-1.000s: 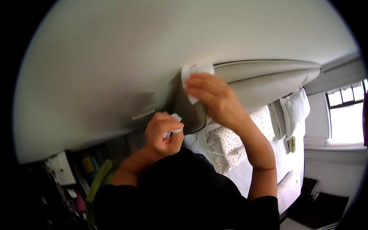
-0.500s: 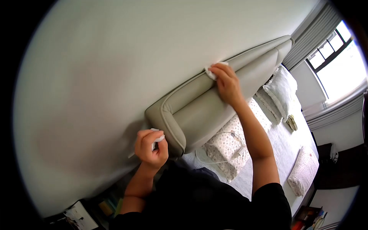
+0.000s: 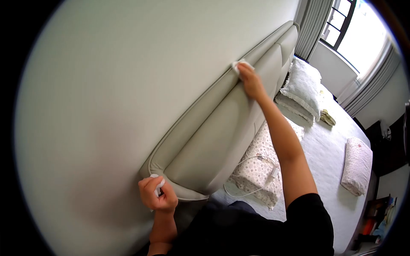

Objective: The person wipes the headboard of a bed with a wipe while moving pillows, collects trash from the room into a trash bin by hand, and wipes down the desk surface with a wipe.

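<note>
Wall (image 3: 106, 64): plain, pale grey-green, runs behind the bed's (image 3: 322, 136) head edge. Soft shadow (image 3: 109, 166) low on it, near the head edge's near corner. Bed has a light grey sheet. Window (image 3: 365, 34) past the far side edge, dark frame (image 3: 344, 27), glass blown out white; strong daylight from there. Grey pleated curtains (image 3: 314, 27) either side. Pale wall section (image 3: 326, 62) under the window. Dark furniture (image 3: 378, 132) off the far foot corner. Loaded shelf (image 3: 378, 209) past the foot edge, contents too small to ID.
</note>
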`<action>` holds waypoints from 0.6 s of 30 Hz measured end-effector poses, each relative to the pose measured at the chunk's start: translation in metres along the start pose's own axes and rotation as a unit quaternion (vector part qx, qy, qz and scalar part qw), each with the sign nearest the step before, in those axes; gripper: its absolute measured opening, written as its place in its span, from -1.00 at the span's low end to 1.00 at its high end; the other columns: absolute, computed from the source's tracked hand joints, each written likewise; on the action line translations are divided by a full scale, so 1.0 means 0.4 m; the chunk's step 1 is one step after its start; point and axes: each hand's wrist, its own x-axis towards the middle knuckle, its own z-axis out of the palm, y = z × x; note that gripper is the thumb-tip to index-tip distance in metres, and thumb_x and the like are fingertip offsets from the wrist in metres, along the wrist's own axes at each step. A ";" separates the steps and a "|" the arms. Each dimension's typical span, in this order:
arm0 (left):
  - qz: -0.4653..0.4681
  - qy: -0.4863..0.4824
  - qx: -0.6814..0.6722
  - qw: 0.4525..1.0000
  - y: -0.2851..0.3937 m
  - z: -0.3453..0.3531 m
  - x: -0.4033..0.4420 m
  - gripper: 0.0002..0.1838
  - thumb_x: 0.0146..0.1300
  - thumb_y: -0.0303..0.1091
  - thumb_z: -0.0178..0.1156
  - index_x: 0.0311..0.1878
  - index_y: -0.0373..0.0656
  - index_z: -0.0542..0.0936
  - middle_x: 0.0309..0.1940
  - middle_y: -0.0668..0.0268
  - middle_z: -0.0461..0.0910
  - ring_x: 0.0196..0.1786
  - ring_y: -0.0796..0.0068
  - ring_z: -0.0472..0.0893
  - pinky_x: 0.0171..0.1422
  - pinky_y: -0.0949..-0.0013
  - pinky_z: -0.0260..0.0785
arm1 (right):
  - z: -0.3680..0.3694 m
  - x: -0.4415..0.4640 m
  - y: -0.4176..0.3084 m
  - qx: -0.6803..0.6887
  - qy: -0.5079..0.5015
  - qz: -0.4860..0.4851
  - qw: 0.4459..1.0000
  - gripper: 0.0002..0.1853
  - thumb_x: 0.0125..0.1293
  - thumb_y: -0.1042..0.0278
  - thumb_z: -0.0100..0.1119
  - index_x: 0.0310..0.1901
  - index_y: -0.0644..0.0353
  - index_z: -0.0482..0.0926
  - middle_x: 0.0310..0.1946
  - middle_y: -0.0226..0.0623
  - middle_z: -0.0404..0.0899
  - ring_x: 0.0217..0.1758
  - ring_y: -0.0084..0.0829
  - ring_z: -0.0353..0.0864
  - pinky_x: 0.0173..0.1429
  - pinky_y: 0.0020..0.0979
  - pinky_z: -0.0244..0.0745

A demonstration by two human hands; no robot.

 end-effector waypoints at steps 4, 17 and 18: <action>-0.035 -0.012 0.002 0.999 0.005 0.000 -0.009 -0.82 -0.06 -0.67 -0.03 -0.36 -0.27 0.47 -0.46 0.19 0.43 -0.48 0.34 0.39 -0.42 0.41 0.26 | -0.029 0.076 0.087 -0.073 0.010 0.083 0.994 -0.65 0.25 0.52 -0.10 0.07 0.18 0.48 0.14 -0.18 0.43 0.19 -0.15 0.40 0.21 -0.33 0.34; -0.052 -0.019 0.073 0.996 0.003 -0.003 -0.033 -0.84 0.02 -0.67 -0.07 -0.32 -0.28 0.44 -0.40 0.20 0.35 -0.34 0.31 0.35 -0.22 0.35 0.22 | -0.008 -0.008 -0.025 -0.024 0.008 0.026 0.999 -0.58 0.19 0.62 -0.20 0.09 0.25 0.44 0.17 -0.09 0.37 0.29 -0.14 0.28 0.30 -0.27 0.24; -0.062 -0.021 0.077 0.995 0.001 -0.002 -0.036 -0.87 0.06 -0.65 -0.07 -0.32 -0.29 0.43 -0.39 0.20 0.35 -0.33 0.32 0.34 -0.20 0.35 0.22 | -0.007 0.032 0.063 -0.040 0.026 0.036 0.998 -0.60 0.24 0.57 -0.22 0.10 0.27 0.43 0.17 -0.01 0.35 0.29 -0.10 0.27 0.34 -0.25 0.17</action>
